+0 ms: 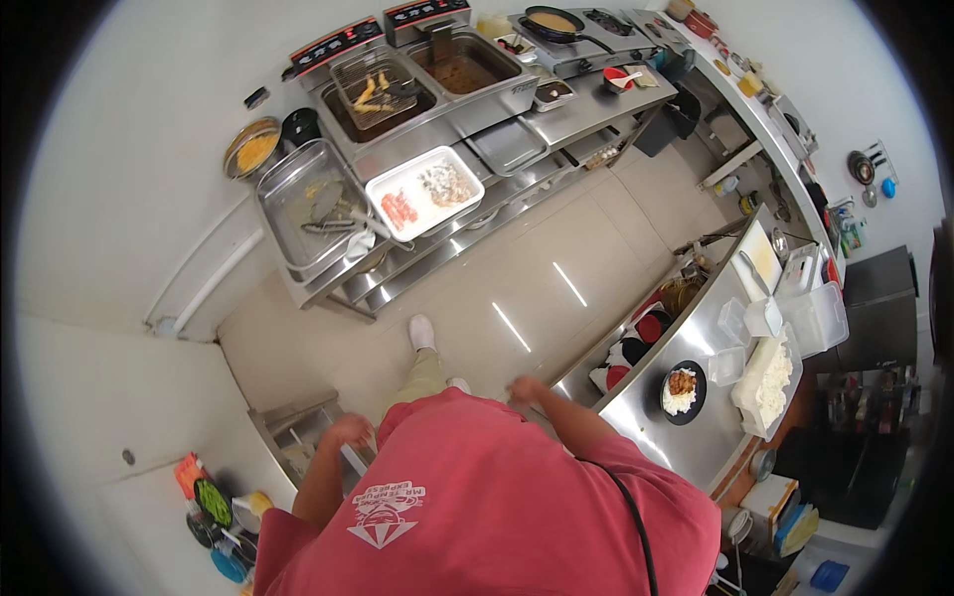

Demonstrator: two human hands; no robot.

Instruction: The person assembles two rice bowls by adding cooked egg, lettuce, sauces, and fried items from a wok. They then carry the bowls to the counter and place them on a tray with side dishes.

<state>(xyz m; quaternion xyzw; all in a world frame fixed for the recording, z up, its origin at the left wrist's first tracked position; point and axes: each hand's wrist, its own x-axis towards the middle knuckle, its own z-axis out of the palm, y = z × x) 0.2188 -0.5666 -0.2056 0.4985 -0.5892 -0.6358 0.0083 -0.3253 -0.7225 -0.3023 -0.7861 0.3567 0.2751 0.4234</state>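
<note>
My left hand hangs low beside the open steel drawer or shelf unit at my left, its fingers loosely apart and nothing visible in it. My right hand hangs at the other side, near the end of a steel counter, also with nothing visible in it. Both hands are small in view, and the fingertips are partly hidden. On that counter sits a black plate of white rice with brown glazed pieces. Ahead stands a white tray with pink pieces and flour-dusted pieces, touched by neither hand.
A double fryer stands ahead, its basket holding long golden fried pieces. Left of the white tray is a steel pan with tongs. A frying pan rests on the stove. A rice tub stands at right; tiled floor lies between the counters.
</note>
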